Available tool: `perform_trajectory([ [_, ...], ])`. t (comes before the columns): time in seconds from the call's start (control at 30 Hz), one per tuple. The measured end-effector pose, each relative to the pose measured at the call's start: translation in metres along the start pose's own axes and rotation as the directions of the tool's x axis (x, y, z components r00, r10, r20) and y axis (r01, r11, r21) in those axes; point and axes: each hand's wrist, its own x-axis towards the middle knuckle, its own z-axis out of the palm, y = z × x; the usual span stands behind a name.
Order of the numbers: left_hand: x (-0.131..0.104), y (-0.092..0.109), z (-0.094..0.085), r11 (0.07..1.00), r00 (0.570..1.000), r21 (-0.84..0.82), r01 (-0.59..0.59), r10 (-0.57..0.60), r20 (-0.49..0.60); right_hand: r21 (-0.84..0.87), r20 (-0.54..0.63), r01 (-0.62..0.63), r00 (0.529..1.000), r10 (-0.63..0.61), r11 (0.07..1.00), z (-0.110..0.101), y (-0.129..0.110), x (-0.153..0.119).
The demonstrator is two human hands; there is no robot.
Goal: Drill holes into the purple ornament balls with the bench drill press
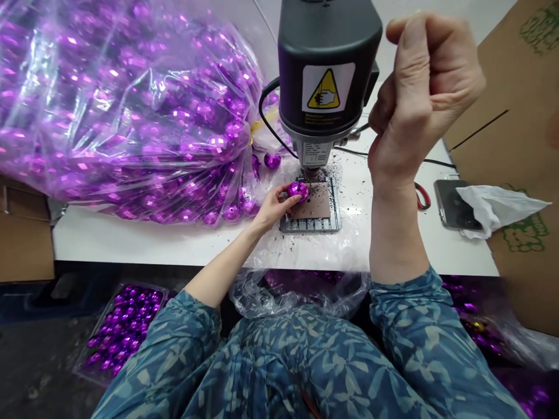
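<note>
My left hand [279,205] pinches a shiny purple faceted ball [299,190] between thumb and fingers. It holds the ball over a brown board [321,201] on the slotted metal base [310,226] of a small bench drill press [329,70]. The ball is beside the drill spindle [311,172]; whether the bit touches it I cannot tell. My right hand [421,87] is closed in a raised fist at the right of the machine. A metal lever [360,129] runs from the press into that fist, its end hidden by the fingers.
A large clear bag [131,116] of purple balls fills the table's left side. Dark shavings surround the base. An open plastic bag [301,291] hangs at the front edge. A tray [122,326] of balls stands lower left; a phone [456,203], tissue [502,206] and cardboard [515,145] are at right.
</note>
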Motion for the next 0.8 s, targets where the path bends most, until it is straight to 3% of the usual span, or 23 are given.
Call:
perform_trajectory([
  [0.23, 0.01, -0.016, 0.004, 0.973, 0.988, 0.204, -0.109, 0.128, -0.083, -0.008, -0.017, -0.003, 1.0, 0.003, 1.0, -0.001, -0.009, -0.001],
  [0.6, 0.004, -0.019, 0.029, 0.909, 0.959, 0.329, -0.257, 0.281, -0.026, -0.162, 0.012, -0.01, 1.0, 0.012, 0.987, -0.001, -0.008, -0.005],
  [0.8, -0.005, -0.022, 0.038, 0.848, 0.927, 0.428, -0.312, 0.37, -0.058, 0.015, 0.009, -0.037, 0.999, 0.037, 0.999, -0.003, -0.01, -0.005],
])
